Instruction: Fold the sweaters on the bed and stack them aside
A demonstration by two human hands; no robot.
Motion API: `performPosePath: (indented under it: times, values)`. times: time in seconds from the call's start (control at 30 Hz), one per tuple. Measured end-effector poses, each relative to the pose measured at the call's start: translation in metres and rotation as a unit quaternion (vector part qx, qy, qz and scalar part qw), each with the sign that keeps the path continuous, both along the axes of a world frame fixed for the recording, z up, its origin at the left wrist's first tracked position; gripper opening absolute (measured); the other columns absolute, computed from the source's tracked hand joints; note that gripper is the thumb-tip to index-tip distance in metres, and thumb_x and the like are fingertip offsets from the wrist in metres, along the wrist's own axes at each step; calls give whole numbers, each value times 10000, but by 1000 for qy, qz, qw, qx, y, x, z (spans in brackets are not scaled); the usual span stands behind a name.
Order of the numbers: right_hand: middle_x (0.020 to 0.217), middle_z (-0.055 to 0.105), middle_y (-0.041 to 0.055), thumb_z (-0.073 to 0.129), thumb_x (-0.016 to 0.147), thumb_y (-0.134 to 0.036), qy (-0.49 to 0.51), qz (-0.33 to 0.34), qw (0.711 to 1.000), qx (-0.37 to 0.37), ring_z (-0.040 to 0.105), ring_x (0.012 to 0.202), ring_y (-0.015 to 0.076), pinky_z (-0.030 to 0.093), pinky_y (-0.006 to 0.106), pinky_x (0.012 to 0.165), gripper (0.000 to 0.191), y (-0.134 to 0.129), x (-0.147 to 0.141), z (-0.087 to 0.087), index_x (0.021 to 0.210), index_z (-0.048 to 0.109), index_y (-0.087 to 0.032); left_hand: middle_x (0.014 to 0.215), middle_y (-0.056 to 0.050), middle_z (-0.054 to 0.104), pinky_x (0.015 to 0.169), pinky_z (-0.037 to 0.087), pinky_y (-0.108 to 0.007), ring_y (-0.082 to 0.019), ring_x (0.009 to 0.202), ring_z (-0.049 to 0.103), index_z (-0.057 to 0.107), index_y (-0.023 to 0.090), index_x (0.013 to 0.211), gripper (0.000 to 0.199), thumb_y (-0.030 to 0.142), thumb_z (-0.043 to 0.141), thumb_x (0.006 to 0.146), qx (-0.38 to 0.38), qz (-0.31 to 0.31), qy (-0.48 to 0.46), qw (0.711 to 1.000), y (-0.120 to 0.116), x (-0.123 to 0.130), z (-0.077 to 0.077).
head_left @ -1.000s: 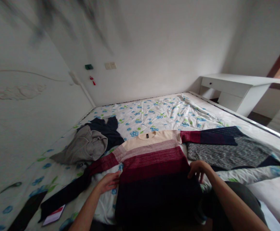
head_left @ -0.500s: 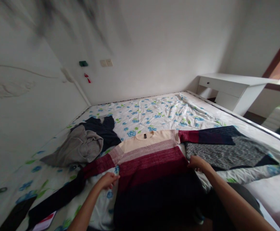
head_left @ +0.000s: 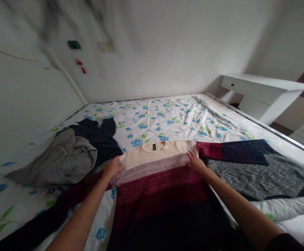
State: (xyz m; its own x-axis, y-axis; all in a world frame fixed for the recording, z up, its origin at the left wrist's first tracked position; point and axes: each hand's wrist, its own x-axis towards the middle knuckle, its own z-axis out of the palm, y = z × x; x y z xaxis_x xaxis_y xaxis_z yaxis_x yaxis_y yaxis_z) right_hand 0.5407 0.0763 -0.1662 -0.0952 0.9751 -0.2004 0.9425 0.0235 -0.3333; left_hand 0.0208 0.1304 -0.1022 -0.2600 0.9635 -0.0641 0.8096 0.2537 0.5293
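White blue-flowered cotton-look bedsheet (head_left: pixel 152 118): centre frame. Striped cream-maroon-navy knit sweater (head_left: pixel 162 177), lower centre: right hand (head_left: pixel 197 165) flat, fingers spread; left hand (head_left: pixel 112 168) grip indeterminable. Risk: uneven pull could cause wrinkles.

Both hands have gone from the sides of the sweater (head_left: pixel 157 188), at its dark red and navy part, up to the far end near the neckline (head_left: pixel 154 147). The left hand (head_left: pixel 112 168) now lies at the left shoulder, its forearm crossing the left sleeve (head_left: pixel 84 184). The right hand (head_left: pixel 197 164), which pinched the right edge half a second ago, now has its fingers spread on the pale pink band by the right shoulder. The view has swung: the wall sockets (head_left: pixel 106 47) sit higher and further left, the left cuff is cut off, and a red-and-white card leaves the near left.
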Motion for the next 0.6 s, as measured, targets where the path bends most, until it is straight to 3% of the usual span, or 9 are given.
performPosePath:
  times: [0.1,0.2,0.33,0.47,0.53,0.6]
  values:
    - [1956,258,223,515,1189,-348,-27,6,1000,-14,493,1708,362,447,442,1372,710,13,-1,-19,1850,387,-124,1502,-318,771,1097,535,-398,-402,1358,741,744,33,1431,446,215,672,1031,-18,18,48,999,18,-4,-21]
    - [1964,240,203,434,1222,-382,-48,-2,999,-19,451,1734,378,400,490,1405,707,17,-2,-34,1881,330,-148,1415,-281,818,968,548,-397,-409,1247,773,798,87,1375,402,307,608,1097,-35,34,106,993,32,-8,-32]
    - [1969,221,201,447,1221,-401,-44,2,999,-25,390,1770,362,354,469,1428,736,18,-1,-44,1896,293,-148,1419,-238,809,945,506,-389,-341,1174,735,775,85,1402,473,397,492,1187,-14,60,125,990,53,-16,-27]
    - [1960,253,201,532,1195,-397,-18,-3,1000,-15,436,1747,354,371,444,1416,754,22,1,-41,1877,350,-133,1412,-224,776,1029,499,-398,-296,1213,683,704,2,1431,517,377,423,1214,-2,30,98,995,66,-17,-23]
    - [1907,394,203,646,1133,-366,26,-10,1000,-8,562,1660,347,442,422,1367,733,27,6,-32,1816,495,-146,1447,-235,755,1072,529,-389,-311,1258,702,673,5,1483,485,316,487,1160,-6,16,111,994,62,-15,-30]
    - [1696,681,185,680,1093,-332,72,-57,996,1,725,1481,339,535,403,1271,572,31,21,-18,1642,723,-176,1550,-273,705,1139,558,-423,-359,1358,705,628,22,1581,580,340,553,1101,2,-6,141,990,48,-13,-44]
